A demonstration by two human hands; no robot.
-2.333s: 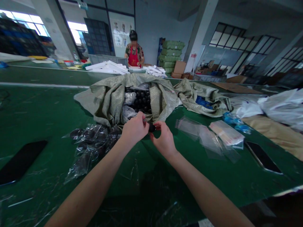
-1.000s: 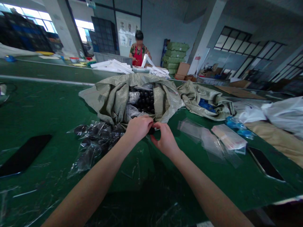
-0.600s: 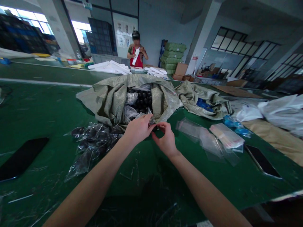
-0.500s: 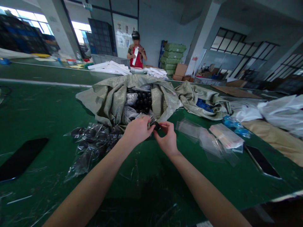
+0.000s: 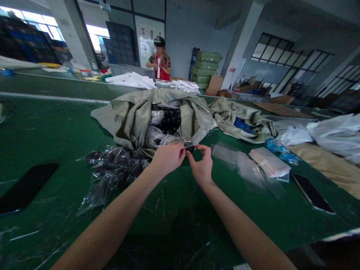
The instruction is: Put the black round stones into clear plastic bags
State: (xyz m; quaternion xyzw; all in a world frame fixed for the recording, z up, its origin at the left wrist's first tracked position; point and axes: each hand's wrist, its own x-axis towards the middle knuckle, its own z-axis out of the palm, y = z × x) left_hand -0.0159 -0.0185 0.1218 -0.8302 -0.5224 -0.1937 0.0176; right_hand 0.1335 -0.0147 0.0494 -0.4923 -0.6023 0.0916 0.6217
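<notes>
Just in front of the open woven sack [image 5: 126,120], my left hand [image 5: 168,156] is closed in a pinch on a small clear plastic bag [image 5: 184,135]. A round black piece [image 5: 190,147] sits between my two hands, at the bag. My right hand [image 5: 203,163] grips that piece from its right side with thumb and forefinger. Inside the sack lie many more black round pieces [image 5: 170,119] and some crumpled plastic. Left of my hands is a heap of bagged black pieces [image 5: 112,170]. Flat clear bags [image 5: 233,155] are spread out to the right.
A stack of clear bags [image 5: 268,162] and a phone [image 5: 312,193] lie at the right; a larger black device [image 5: 26,187] lies at the left. Another sack [image 5: 225,116] holds blue items. Across the green table [image 5: 56,131], a person [image 5: 160,62] handles a white strip.
The black piece has shifted slightly right and now shows at the clear bag between my hands. My left hand has moved a little right. The person opposite has turned the white strip upright.
</notes>
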